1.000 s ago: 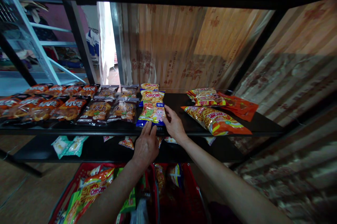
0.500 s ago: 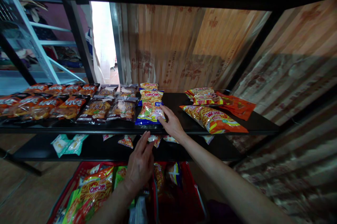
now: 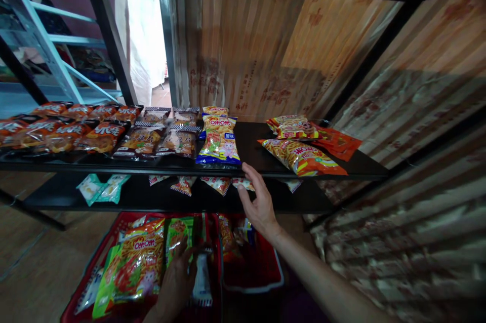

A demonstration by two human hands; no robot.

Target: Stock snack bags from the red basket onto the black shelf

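My right hand point(image 3: 260, 204) is raised in front of the upper shelf's edge, its fingers stretched out and holding nothing. Just beyond its fingertips, a blue-and-yellow snack bag point(image 3: 218, 140) lies on the shelf, with another behind it. My left hand point(image 3: 179, 270) is lower, over the red basket point(image 3: 91, 265), fingers apart and with nothing visible in them. It partly covers a green snack bag point(image 3: 178, 232) there. Beside it in the basket lies a large orange-and-green noodle snack bag point(image 3: 138, 259).
Brown potato-chip bags point(image 3: 138, 140) and orange-black bags point(image 3: 100, 135) stand in rows at left on the upper shelf point(image 3: 250, 148). Noodle-snack bags point(image 3: 304, 156) lie at right. Small packets, including mint-green ones point(image 3: 102, 189), are on the lower shelf. A second red basket point(image 3: 252, 282) stands below.
My right hand has come off the blue-and-yellow bag and drawn back toward me. My left hand has dropped from the shelf edge down to the basket. The view has tilted down.
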